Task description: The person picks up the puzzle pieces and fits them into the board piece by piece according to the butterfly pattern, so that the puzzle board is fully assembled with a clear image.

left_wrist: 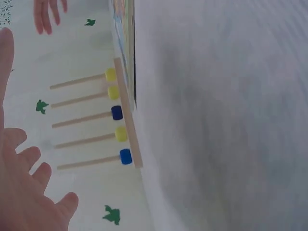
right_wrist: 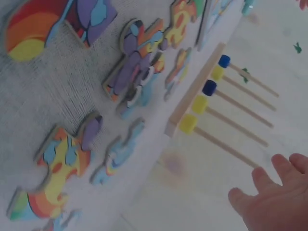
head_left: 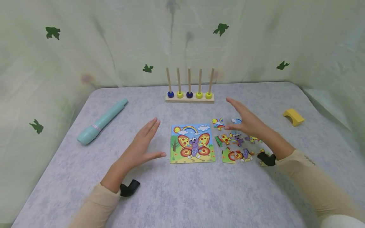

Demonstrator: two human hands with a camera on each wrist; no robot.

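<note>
My left hand (head_left: 139, 148) hovers left of a square puzzle board (head_left: 174, 155), fingers straight and thumb spread toward its edge. A butterfly, rainbow and sun are printed on the board. Loose jigsaw pieces (head_left: 228, 155) with matching colours lie spread to the board's right. Over the upper pieces is my right hand (head_left: 246, 122), thumb and fingers wide apart, hiding part of them. Both palms hold nothing. In the right wrist view, the fingers (right_wrist: 269, 192) are raised above the table, and a yellow-and-orange jigsaw piece (right_wrist: 60, 168) lies flat at the lower left.
Behind the board stands a wooden peg rack (head_left: 189, 100) with five upright rods, each bearing a blue or yellow bead. A folded turquoise umbrella-like object (head_left: 104, 122) lies at left. A yellow arch block (head_left: 295, 117) sits at right. Pale curtains (head_left: 119, 41) enclose the table's back and sides.
</note>
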